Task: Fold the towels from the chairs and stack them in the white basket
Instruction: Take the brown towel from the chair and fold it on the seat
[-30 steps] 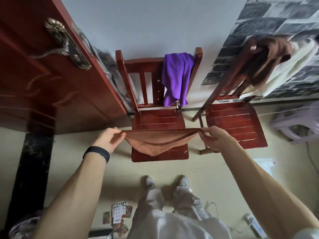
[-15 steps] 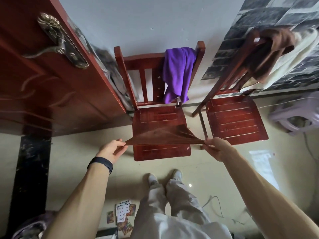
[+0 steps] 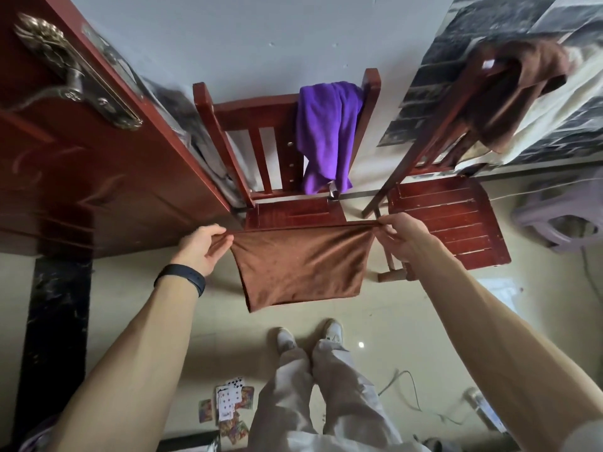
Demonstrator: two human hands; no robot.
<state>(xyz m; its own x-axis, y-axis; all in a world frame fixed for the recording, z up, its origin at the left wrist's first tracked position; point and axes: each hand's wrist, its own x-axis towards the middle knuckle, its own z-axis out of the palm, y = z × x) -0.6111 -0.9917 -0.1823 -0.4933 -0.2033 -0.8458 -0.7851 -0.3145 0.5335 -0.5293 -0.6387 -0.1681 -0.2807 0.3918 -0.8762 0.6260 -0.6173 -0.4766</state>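
Three towels wait unfolded: cream towel [image 3: 554,106] and second brown towel [image 3: 522,93] on the chair [image 3: 447,220] right of the middle chair [image 3: 293,216], purple towel [image 3: 326,135] over its back. Before its seat hangs the brown towel [image 3: 300,265], mid-fold, left hand [image 3: 200,247] and right hand [image 3: 399,238] pinching its top corners. No basket shows.

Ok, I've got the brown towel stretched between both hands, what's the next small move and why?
Probably bring the left hand across to the right hand, corner to corner, halving the brown towel. It hangs flat from its two pinched top corners, in front of the chair seat, so it looks ready to fold.
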